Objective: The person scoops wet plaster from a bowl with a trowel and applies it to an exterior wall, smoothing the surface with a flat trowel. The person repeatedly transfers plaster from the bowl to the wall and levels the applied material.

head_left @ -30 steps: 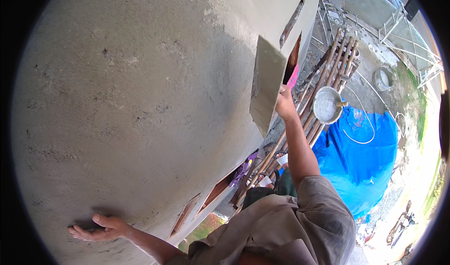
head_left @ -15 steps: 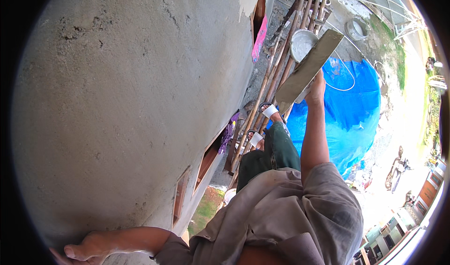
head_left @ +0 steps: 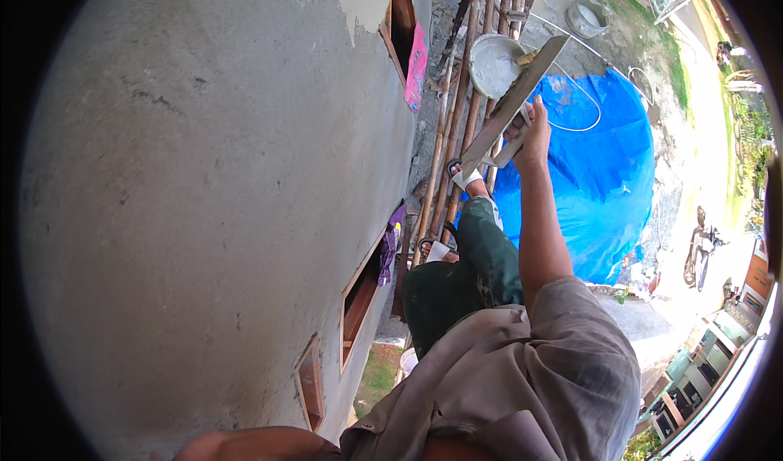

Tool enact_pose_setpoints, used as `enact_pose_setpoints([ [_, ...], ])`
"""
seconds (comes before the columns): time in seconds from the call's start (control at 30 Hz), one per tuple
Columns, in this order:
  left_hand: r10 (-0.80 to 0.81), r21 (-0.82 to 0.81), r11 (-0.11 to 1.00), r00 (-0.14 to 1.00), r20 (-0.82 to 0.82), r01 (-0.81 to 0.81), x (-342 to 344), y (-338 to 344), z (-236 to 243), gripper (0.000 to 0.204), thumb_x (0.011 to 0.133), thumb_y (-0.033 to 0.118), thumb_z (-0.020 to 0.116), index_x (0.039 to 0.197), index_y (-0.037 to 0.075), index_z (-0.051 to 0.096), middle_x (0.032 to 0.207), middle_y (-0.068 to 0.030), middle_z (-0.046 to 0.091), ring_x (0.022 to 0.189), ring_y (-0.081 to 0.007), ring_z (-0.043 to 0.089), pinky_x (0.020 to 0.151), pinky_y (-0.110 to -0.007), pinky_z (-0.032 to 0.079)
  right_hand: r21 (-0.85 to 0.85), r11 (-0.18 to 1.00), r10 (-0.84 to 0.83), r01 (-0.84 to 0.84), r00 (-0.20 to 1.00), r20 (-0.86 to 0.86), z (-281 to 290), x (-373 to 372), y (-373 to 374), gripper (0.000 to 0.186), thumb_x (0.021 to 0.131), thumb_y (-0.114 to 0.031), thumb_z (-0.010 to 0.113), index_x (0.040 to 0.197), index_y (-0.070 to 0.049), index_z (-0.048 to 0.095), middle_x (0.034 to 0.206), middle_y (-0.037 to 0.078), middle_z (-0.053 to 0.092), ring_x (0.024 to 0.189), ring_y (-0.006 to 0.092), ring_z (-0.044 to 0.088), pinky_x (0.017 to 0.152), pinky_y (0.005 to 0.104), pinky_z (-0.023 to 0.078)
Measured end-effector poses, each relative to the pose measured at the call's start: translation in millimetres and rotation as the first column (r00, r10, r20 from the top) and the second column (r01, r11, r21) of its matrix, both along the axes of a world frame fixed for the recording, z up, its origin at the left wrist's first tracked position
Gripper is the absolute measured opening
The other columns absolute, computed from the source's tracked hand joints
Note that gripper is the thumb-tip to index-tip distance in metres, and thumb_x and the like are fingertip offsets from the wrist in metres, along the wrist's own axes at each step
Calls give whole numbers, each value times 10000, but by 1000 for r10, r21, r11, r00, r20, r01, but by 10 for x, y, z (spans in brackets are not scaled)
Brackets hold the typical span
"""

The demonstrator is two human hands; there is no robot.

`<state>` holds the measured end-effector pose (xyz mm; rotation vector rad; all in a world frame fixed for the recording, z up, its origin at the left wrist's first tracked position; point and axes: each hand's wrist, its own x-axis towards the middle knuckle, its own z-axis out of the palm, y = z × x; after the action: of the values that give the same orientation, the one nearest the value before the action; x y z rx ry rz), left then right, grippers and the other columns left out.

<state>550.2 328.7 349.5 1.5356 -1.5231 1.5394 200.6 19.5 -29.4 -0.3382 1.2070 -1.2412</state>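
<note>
My right hand (head_left: 534,139) is closed round the handle of a long, flat plastering float (head_left: 515,102). The float is tilted nearly edge-on, with grey mortar on it, and stands out in front of me, apart from the wall. Behind its upper part is a round basin (head_left: 496,66) with wet grey mix, and a yellowish handle-like piece shows at the rim. On the left rises a grey plastered wall (head_left: 204,192). My left hand (head_left: 200,445) lies by the wall's foot of the picture, mostly cut off; its fingers are hidden.
I stand on bamboo poles (head_left: 457,135), my sandalled feet (head_left: 469,180) on them. Below spreads a blue tarp (head_left: 599,176) with a pale hose (head_left: 595,123). Window openings (head_left: 363,298) break the wall; pink cloth (head_left: 417,68) and purple cloth (head_left: 391,249) hang there. Another round container (head_left: 587,18) stands on the ground.
The float has turned from showing its broad mortar-covered face to nearly edge-on, and sits slightly further left. My left hand has dropped mostly past the lower edge. The view has shifted.
</note>
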Motion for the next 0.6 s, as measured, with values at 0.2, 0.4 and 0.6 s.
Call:
enact_pose_setpoints([
  [0.2,478,32,582,-311,-821,812,-1442,-1188,-4800,623,884,315,664,1310,-61,409,1292,-217,506,1108,-266,564,955,-357,433,18,998,47,-55,950,309,-1027,597,-230,577,941,-581,385,939,-42,592,602,-21,400,477,109,400,447,262,341],
  [0.4,125,-462,831,-913,-389,311,-1844,-2556,-6158,413,932,377,551,1064,-14,559,849,-75,605,741,-169,584,693,-318,466,18,988,142,-154,947,288,-2181,996,-400,663,959,-586,333,1061,13,597,642,2,447,502,113,418,469,263,364],
  [0.6,17,-192,975,-902,-431,110,-1566,-2793,-7217,319,930,307,499,965,-7,547,723,-104,537,530,-156,453,482,-283,360,-305,811,89,-499,621,-779,-3153,59,-780,470,1005,-377,431,1197,18,599,1166,98,599,1124,204,528,1001,346,384],
])
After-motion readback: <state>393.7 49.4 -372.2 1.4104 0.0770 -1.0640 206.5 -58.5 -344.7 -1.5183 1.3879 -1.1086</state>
